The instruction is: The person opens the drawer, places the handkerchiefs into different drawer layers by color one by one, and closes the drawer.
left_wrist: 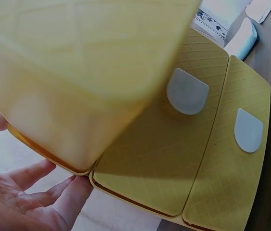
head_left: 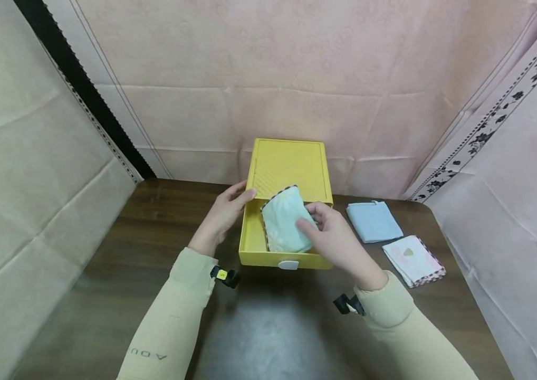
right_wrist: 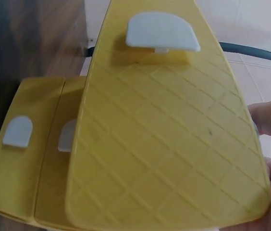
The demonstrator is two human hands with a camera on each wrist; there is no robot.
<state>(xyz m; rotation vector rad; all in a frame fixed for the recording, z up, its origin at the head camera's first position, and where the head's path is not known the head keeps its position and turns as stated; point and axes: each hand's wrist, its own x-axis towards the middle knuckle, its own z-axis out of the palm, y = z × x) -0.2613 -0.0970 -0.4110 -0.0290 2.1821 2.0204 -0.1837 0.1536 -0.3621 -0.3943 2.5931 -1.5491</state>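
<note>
A yellow drawer cabinet (head_left: pixel 292 163) stands at the back of the table, its top drawer (head_left: pixel 260 258) pulled out. My right hand (head_left: pixel 332 232) pinches a folded pale mint washcloth (head_left: pixel 285 224) with a dark-checked edge, thumb on top, the cloth tilted within the drawer's opening. At the cabinet's left side, my left hand (head_left: pixel 223 216) touches the wall near the front, fingers mostly straight in the left wrist view. The right wrist view shows the drawer's diamond-patterned front (right_wrist: pixel 169 130) with its white handle (right_wrist: pixel 162 31); the cloth is almost wholly hidden there.
Right of the cabinet lie a folded blue cloth (head_left: pixel 375 221) and a white folded cloth (head_left: pixel 413 259) with a checked border. Two lower drawers are closed, each with a white handle (left_wrist: pixel 187 91). Pale fabric (head_left: pixel 273 63) hangs behind the brown table (head_left: pixel 164 295) and at both sides.
</note>
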